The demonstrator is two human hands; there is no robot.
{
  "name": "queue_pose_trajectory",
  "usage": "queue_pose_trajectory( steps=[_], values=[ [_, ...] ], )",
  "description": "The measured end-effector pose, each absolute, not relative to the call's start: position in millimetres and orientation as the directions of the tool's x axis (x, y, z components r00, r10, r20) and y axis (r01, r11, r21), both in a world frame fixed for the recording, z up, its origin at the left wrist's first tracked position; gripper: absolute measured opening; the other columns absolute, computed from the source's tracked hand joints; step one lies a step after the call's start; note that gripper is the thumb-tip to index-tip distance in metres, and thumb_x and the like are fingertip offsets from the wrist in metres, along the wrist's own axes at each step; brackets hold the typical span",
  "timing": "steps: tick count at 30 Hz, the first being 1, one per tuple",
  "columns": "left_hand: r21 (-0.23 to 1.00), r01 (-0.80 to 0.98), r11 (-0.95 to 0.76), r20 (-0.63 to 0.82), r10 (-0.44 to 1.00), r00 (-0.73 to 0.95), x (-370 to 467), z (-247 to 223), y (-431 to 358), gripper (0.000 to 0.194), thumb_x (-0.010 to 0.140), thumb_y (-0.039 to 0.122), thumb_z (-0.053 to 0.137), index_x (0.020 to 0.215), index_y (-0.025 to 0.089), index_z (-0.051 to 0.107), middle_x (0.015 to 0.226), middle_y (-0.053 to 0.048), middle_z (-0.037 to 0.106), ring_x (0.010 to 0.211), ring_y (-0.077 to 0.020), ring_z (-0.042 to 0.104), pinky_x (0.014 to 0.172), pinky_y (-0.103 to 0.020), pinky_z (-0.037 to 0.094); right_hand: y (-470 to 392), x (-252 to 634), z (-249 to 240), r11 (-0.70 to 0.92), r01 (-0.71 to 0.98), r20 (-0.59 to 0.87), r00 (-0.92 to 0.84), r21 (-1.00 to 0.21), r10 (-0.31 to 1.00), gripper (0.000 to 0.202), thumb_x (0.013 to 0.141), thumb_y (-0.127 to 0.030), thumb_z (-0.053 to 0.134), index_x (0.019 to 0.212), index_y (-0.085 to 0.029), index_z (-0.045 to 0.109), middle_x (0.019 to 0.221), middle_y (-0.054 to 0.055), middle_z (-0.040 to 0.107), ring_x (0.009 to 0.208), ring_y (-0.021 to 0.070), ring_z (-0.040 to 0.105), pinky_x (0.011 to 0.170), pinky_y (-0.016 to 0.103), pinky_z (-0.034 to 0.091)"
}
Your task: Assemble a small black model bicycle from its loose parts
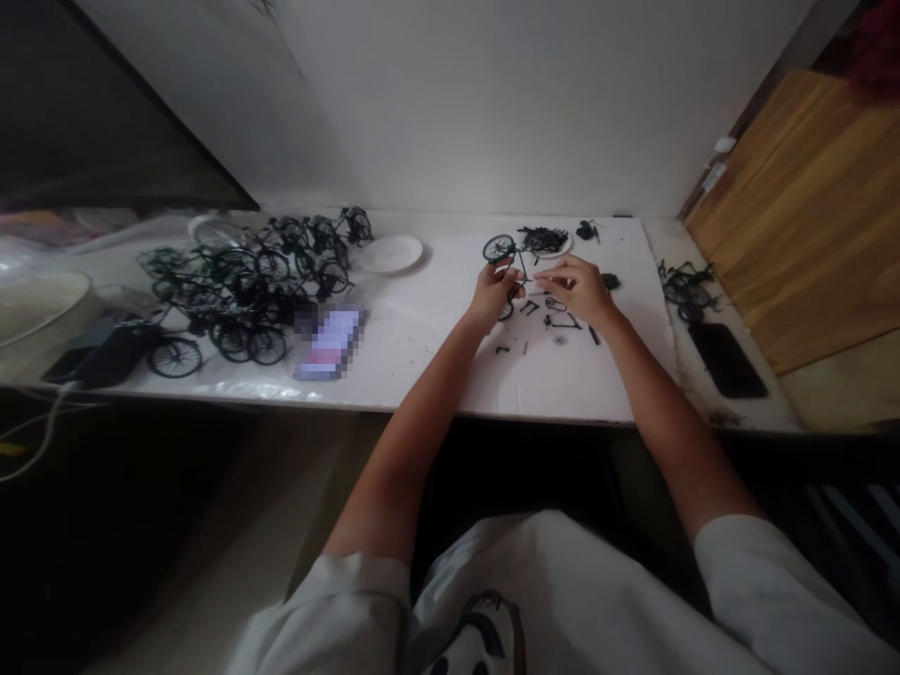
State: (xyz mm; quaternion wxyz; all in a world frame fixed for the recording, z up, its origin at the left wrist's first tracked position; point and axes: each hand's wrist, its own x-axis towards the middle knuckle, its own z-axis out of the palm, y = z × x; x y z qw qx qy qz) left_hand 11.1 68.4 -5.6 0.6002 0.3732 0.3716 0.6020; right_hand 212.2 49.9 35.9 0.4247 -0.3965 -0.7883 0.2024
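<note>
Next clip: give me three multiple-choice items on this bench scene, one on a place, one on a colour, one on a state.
1. Where is the heap of finished model bicycles?
A. left of the hands
B. right of the hands
C. on the floor

2. What colour is the empty plate?
A. red
B. white
C. black

3. What is the left hand doing?
A. lying flat
B. pressing the black phone
C. gripping a part-built bicycle

Key: 1 A, the heap sits far left on the table. 2 B, it is pale like the board. 3 C, fingers close on the frame, with the right hand alongside.
</note>
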Motion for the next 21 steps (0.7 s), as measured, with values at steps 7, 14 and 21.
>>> queue_pose_trajectory(
  steps=[7,14,21],
  values=[
    [0.864,-0.503,0.018,-0.006,1.000,0.026,12,-6,71,0.031,0.093,0.014,0.084,0.113,0.019,0.062,0.083,0.005,0.062,0.062,-0.0049,0.057,0.065,-0.020,0.048,45,204,31,0.539,0.343,0.485,-0.237,-0.769,0.842,0.043,0.091,-0.059,0.082,0.109,-0.021,0.090,0.107,0.011,0.085,0.090,0.0222,0.075,0.067,0.029,0.057],
    [0.862,-0.505,-0.047,0.092,0.994,0.064,9,-9,72,0.037,0.089,0.007,0.082,0.120,0.020,0.065,0.085,0.006,0.061,0.068,-0.0035,0.059,0.078,-0.019,0.055,53,199,21,0.342,0.117,0.314,-0.209,-0.932,0.926,0.049,0.074,-0.060,0.096,0.098,-0.019,0.082,0.093,0.009,0.084,0.084,0.0230,0.079,0.050,0.023,0.053],
    [0.878,-0.462,-0.125,0.182,0.980,0.081,6,-15,73,0.052,0.084,0.010,0.085,0.128,0.024,0.061,0.090,0.005,0.065,0.068,-0.0059,0.063,0.074,-0.023,0.054,61,196,11,0.093,-0.096,0.113,-0.237,-0.991,0.965,0.061,0.067,-0.054,0.103,0.112,-0.020,0.079,0.096,0.007,0.083,0.081,0.0169,0.077,0.053,0.019,0.050]
  ],
)
